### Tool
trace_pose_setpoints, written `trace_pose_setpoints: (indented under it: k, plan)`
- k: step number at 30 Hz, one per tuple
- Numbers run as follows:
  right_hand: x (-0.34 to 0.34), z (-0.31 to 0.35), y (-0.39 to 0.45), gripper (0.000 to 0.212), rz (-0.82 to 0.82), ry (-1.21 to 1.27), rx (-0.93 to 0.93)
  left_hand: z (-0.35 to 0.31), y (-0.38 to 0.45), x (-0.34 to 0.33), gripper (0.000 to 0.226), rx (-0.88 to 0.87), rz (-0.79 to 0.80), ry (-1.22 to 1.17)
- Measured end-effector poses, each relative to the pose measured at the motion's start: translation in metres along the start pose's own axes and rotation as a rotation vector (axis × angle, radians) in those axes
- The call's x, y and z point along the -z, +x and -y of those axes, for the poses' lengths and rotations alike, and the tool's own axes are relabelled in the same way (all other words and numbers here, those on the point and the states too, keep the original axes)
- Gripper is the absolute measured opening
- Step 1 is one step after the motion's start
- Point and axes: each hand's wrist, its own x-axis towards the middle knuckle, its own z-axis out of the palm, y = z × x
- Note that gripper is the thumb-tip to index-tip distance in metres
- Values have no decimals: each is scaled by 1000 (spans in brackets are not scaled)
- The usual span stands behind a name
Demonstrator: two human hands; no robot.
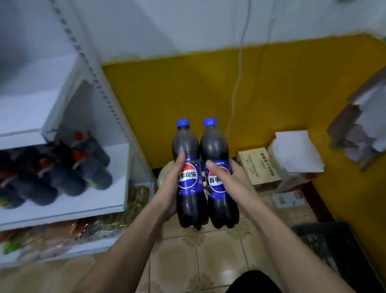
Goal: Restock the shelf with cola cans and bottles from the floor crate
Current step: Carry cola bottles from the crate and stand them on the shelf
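Two cola bottles with blue caps and blue labels are held upright side by side above the tiled floor. My left hand (171,186) grips the left bottle (185,152) around its label. My right hand (231,180) grips the right bottle (214,146) the same way. The white shelf unit (56,209) stands to the left, and several dark bottles with red caps (68,171) lie on its middle board. The dark floor crate (333,248) sits at the lower right by the yellow wall; its contents are blurred.
Cardboard boxes (260,165) and a white packet (294,151) are stacked on the floor by the yellow wall (204,91). Snack packets (52,234) fill the lowest shelf. A white cable (239,75) hangs down the wall. An open carton (377,111) juts in from the right.
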Motion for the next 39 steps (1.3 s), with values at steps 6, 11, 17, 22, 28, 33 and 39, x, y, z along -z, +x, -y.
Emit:
trace_pose_setpoints:
  k: [6, 11, 17, 22, 28, 33, 39]
  plan:
    - [-144, 24, -9, 31, 236, -42, 72, -62, -88, 106, 85, -292, -164, 21]
    - [-249, 56, -20, 31, 433, -36, 106, -124, -153, 170, 71, -487, -344, 13]
    - [-352, 99, -25, 35, 705, -200, 249, -189, -219, 228, 62, -626, -486, 4]
    - [-421, 127, -13, 31, 827, -218, 316, -241, -247, 273, 59, -709, -590, 5]
    - [-495, 138, 27, 29, 866, -125, 305, -301, -249, 320, 56, -783, -653, 0]
    - [-551, 154, 66, 33, 904, -165, 353, -356, -239, 351, 53, -795, -721, 62]
    - [-612, 176, 90, 44, 921, -153, 463, -411, -237, 385, 57, -956, -823, 107]
